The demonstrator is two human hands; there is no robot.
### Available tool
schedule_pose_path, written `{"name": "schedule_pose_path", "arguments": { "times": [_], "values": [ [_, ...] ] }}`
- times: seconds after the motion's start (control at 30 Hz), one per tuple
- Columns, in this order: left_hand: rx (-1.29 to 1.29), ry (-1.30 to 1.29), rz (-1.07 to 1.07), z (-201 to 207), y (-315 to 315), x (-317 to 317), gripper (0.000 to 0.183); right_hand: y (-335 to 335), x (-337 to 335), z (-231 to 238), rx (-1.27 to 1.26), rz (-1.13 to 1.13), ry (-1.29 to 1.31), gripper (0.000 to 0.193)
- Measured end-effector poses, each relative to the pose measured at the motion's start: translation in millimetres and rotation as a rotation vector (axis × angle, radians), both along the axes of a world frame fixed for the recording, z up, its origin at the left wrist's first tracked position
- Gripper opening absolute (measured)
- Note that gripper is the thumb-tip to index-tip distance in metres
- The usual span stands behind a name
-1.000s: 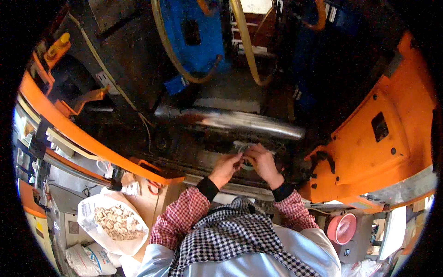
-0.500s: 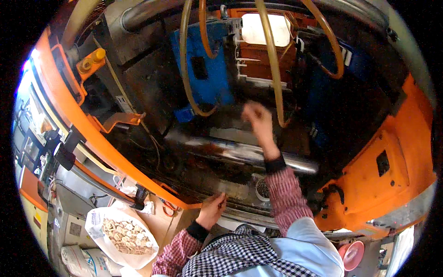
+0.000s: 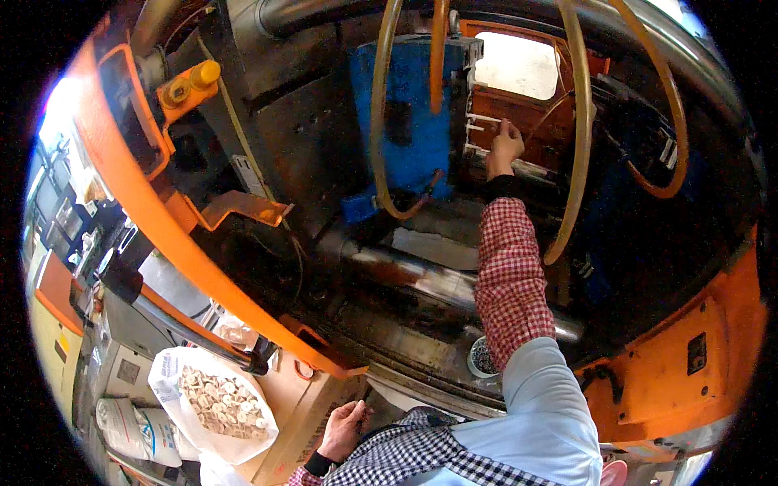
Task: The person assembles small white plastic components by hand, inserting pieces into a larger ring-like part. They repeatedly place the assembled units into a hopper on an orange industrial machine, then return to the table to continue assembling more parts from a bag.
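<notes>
My right hand (image 3: 506,149) is stretched deep into the machine, beside a blue mould block (image 3: 401,121). Its thumb and fingers are closed at the tip of a thin white plastic rod (image 3: 486,119), one of several white pieces sticking out from the block's right side. The rod's far end meets the block. Low in front of me, my left hand (image 3: 344,429) is curled with thumb and fingers together, near the machine's front edge; what it holds, if anything, is too small to make out.
Hoses (image 3: 580,121) hang around my right arm. A polished metal bar (image 3: 421,279) crosses below it. A small cup of dark pellets (image 3: 482,356) stands by the front ledge. To the left are an orange door frame (image 3: 203,251) and a white sack (image 3: 172,368) of pale round pieces.
My right hand has moved farther in and up, from above the metal bar to the white rod. The left hand has lowered toward my body. The view has shifted.
</notes>
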State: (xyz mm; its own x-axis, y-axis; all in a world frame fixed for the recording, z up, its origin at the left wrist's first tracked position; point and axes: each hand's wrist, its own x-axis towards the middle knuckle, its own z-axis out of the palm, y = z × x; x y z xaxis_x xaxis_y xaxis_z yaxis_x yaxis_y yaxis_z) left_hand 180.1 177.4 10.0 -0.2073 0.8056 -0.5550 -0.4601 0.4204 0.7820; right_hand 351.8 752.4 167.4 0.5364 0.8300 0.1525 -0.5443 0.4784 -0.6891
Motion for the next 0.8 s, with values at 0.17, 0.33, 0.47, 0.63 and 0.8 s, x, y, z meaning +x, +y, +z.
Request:
{"name": "schedule_pose_path", "arguments": {
  "times": [0.17,0.33,0.47,0.63,0.8],
  "values": [
    [0.019,0.088,-0.101,14,6,2,0.022,3,13,-4,-0.005,-0.250,-0.059,0.027],
    [0.075,0.080,-0.111,14,-4,-5,0.021,-78,4,-7,-0.082,-0.690,-0.340,0.025],
    [0.062,0.188,-0.095,-13,-29,-24,0.026,-295,-18,-34,0.179,-0.488,-0.581,0.018],
    [-0.073,0.243,-0.023,-21,-61,-40,0.031,-494,-47,-125,0.458,0.641,-0.845,0.008],
    [-0.144,0.131,0.203,-43,-99,-47,0.034,-542,-167,-149,0.541,1.095,-0.924,0.016]
  ]
}}
